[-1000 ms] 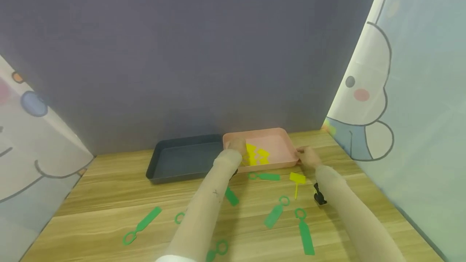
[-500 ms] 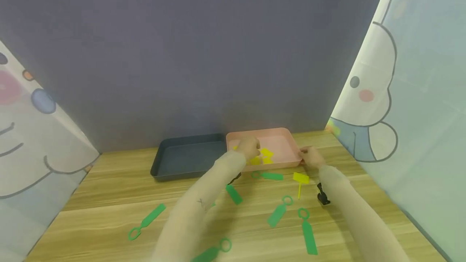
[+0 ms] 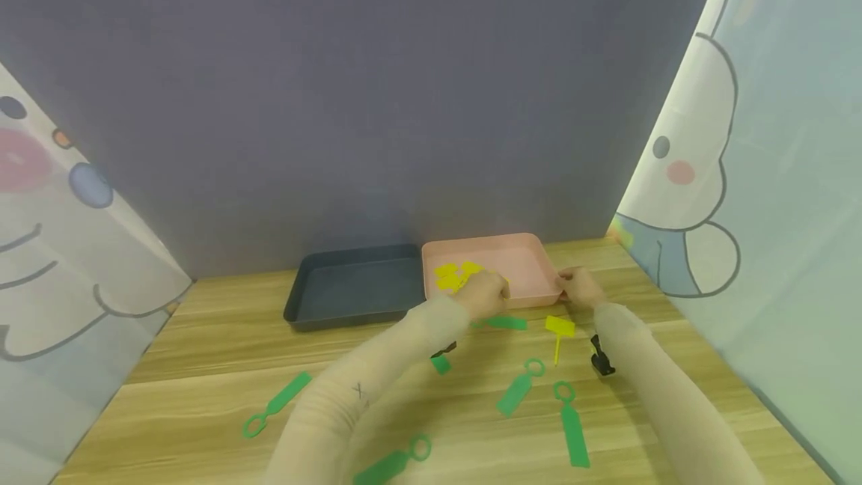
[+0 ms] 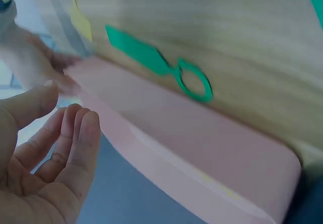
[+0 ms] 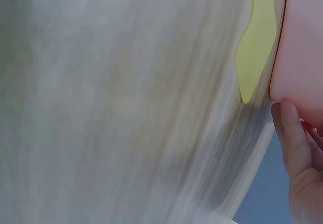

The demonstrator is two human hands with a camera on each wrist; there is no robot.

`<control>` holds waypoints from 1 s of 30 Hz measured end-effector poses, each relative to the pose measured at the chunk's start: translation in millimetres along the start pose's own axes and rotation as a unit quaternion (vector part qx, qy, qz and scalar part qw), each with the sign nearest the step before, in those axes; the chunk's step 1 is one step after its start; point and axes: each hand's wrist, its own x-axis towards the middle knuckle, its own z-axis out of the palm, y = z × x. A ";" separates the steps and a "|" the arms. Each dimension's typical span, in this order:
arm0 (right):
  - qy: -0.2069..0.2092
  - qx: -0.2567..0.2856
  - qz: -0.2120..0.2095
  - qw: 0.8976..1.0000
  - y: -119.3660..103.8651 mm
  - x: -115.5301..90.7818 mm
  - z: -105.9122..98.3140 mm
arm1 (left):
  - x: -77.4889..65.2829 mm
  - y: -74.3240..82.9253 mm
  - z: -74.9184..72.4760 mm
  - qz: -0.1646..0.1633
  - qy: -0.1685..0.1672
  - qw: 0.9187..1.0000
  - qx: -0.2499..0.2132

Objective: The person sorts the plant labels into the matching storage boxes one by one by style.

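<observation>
My left hand is over the front right half of the pink tray, hiding part of its contents. In the left wrist view its fingers are loosely bent, thumb apart, with nothing between them. Flat yellow pieces lie in the tray's left half. My right hand holds the tray's front right corner, its fingertips right at the wall in the right wrist view. A green tag with a ring end lies just in front of the tray.
A dark tray stands left of the pink one. Several green ring-ended tags are scattered on the wooden table. Near my right hand lies a yellow piece with a thin stem. A dark panel stands behind, printed cloths at both sides.
My left hand has moved from the pink tray's left end rightward across it, uncovering yellow pieces there. The right hand stays at the tray's corner. The head view has shifted slightly.
</observation>
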 end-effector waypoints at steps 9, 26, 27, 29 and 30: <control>0.003 -0.013 -0.009 1.000 -2.4 -3.4 -0.4 | -2.3 30.4 34.3 0.020 -0.048 0.997 0.054; 0.005 -0.016 -0.014 1.000 0.0 -2.0 -1.6 | 16.9 57.1 74.8 -0.050 -0.075 0.995 0.048; 0.004 -0.017 -0.014 1.000 0.1 -1.9 -1.5 | 17.8 58.1 76.4 -0.053 -0.071 0.995 0.055; 0.002 -0.012 -0.013 1.000 0.8 -1.4 -1.1 | 18.9 60.1 78.5 -0.057 -0.066 0.994 0.068; 0.001 -0.013 -0.013 1.000 1.2 -1.1 -1.0 | 18.8 61.2 78.8 -0.058 -0.064 0.994 0.072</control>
